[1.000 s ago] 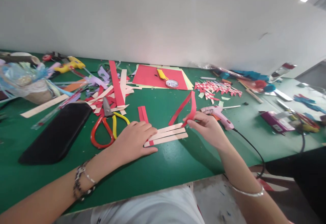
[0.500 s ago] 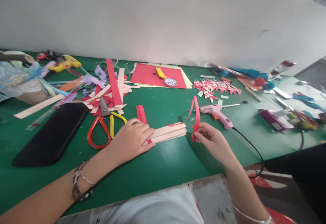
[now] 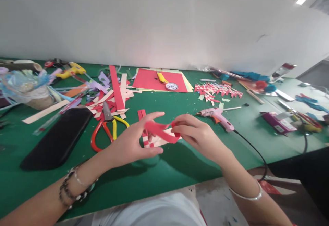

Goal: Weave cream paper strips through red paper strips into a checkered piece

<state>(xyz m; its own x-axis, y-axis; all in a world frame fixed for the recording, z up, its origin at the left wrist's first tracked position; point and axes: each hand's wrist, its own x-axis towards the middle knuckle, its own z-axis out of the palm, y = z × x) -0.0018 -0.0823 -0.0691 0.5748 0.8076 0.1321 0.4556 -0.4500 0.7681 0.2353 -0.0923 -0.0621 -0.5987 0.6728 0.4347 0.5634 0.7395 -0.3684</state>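
Pinched in my right hand (image 3: 194, 130) is a red paper strip (image 3: 166, 133), curled and partly blurred, its loose end reaching left toward my other hand. My left hand (image 3: 136, 140) hovers with thumb and fingers apart, around that end and above a woven red-and-cream paper piece (image 3: 147, 143). This piece lies on the green table, with cream strips running right beneath the red one and red strips sticking out at its far side. My left hand partly covers the weave. Scissors (image 3: 109, 125) with red and yellow handles lie left of it.
A black pouch (image 3: 56, 137) and a heap of paper strips (image 3: 115, 92) lie left. Red paper sheets (image 3: 144, 78) hold a yellow cutter (image 3: 161, 77). Woven checkered pieces (image 3: 216, 89), a corded pink glue gun (image 3: 218, 116) and a purple box (image 3: 277, 121) are on the right.
My right hand has carried the red strip left, over the woven piece. My left hand has lifted off the paper and spread its fingers. The view has shifted slightly.
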